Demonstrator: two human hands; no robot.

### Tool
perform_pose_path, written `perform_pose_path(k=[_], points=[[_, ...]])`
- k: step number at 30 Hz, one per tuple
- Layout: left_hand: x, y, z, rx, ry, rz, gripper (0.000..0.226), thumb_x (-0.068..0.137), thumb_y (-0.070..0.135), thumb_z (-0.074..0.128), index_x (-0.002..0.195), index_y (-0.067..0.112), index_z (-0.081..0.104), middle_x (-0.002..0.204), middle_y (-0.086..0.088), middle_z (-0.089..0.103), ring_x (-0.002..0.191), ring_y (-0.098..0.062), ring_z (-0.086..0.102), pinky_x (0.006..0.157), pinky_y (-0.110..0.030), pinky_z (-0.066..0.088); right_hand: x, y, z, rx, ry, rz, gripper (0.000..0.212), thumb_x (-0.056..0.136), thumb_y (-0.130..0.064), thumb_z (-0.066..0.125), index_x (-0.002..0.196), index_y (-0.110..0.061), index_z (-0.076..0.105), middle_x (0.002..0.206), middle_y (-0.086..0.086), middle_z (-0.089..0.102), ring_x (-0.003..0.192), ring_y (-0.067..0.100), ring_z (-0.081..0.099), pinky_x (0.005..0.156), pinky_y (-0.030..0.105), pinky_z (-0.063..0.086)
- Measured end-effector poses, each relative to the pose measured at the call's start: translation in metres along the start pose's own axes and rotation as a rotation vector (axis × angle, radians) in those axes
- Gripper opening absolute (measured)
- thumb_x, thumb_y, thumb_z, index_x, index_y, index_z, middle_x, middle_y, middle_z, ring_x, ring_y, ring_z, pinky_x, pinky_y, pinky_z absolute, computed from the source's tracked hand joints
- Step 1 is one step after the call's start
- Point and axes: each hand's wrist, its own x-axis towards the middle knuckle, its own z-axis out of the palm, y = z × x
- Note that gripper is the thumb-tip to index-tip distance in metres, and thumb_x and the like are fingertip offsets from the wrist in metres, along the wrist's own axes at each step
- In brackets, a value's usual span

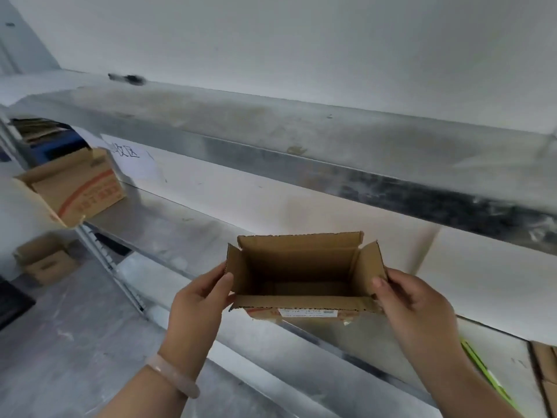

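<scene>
A small open cardboard box [301,267] is held up in front of a metal shelf, its flaps standing up and its inside bare. A white label runs along its near side. My left hand [199,300] grips the box's left flap, thumb inside and fingers outside. My right hand [413,303] grips the right flap the same way. A pale bangle sits on my left wrist.
Metal shelving [331,164] runs across the view with a dusty upper board. A larger open carton with red print [75,188] stands on the shelf at left, a paper sign [132,161] behind it. Another carton [45,260] sits on the floor. Cartons [545,369] lie at lower right.
</scene>
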Motion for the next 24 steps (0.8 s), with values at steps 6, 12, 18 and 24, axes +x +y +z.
perform_pose_path(k=[6, 12, 18, 24], points=[[0.060, 0.001, -0.122, -0.066, 0.106, -0.003, 0.021, 0.094, 0.015, 0.058, 0.108, 0.026, 0.069, 0.096, 0.005, 0.074, 0.084, -0.012, 0.071, 0.082, -0.032, 0.058, 0.013, -0.071, 0.131, -0.003, -0.095, -0.047, 0.019, 0.093, -0.034, 0.060, 0.108, -0.029, 0.071, 0.087, -0.013, 0.069, 0.085, 0.011, 0.063, 0.076, 0.033, 0.047], [0.128, -0.005, -0.231, -0.082, 0.220, -0.002, 0.022, 0.094, 0.015, 0.058, 0.107, 0.032, 0.064, 0.098, 0.013, 0.070, 0.086, -0.010, 0.070, 0.081, -0.033, 0.058, 0.028, -0.143, 0.268, 0.111, -0.182, -0.055, 0.021, 0.097, -0.026, 0.057, 0.114, -0.024, 0.068, 0.088, -0.015, 0.067, 0.076, 0.003, 0.064, 0.059, 0.015, 0.045], [0.192, -0.012, -0.298, -0.133, 0.262, -0.028, 0.029, 0.095, 0.018, 0.056, 0.122, 0.024, 0.064, 0.105, 0.007, 0.071, 0.092, -0.011, 0.070, 0.087, -0.039, 0.057, 0.060, -0.203, 0.370, 0.147, -0.234, -0.068, 0.025, 0.098, -0.028, 0.054, 0.119, -0.023, 0.067, 0.090, -0.016, 0.065, 0.079, 0.008, 0.066, 0.072, 0.030, 0.058], [0.283, -0.018, -0.337, -0.219, 0.276, -0.084, 0.028, 0.095, 0.015, 0.055, 0.120, 0.023, 0.065, 0.106, 0.003, 0.072, 0.093, -0.015, 0.070, 0.089, -0.042, 0.056, 0.121, -0.250, 0.468, 0.180, -0.225, -0.074, 0.016, 0.095, -0.031, 0.055, 0.104, -0.029, 0.069, 0.087, -0.013, 0.067, 0.081, 0.018, 0.067, 0.080, 0.048, 0.058]])
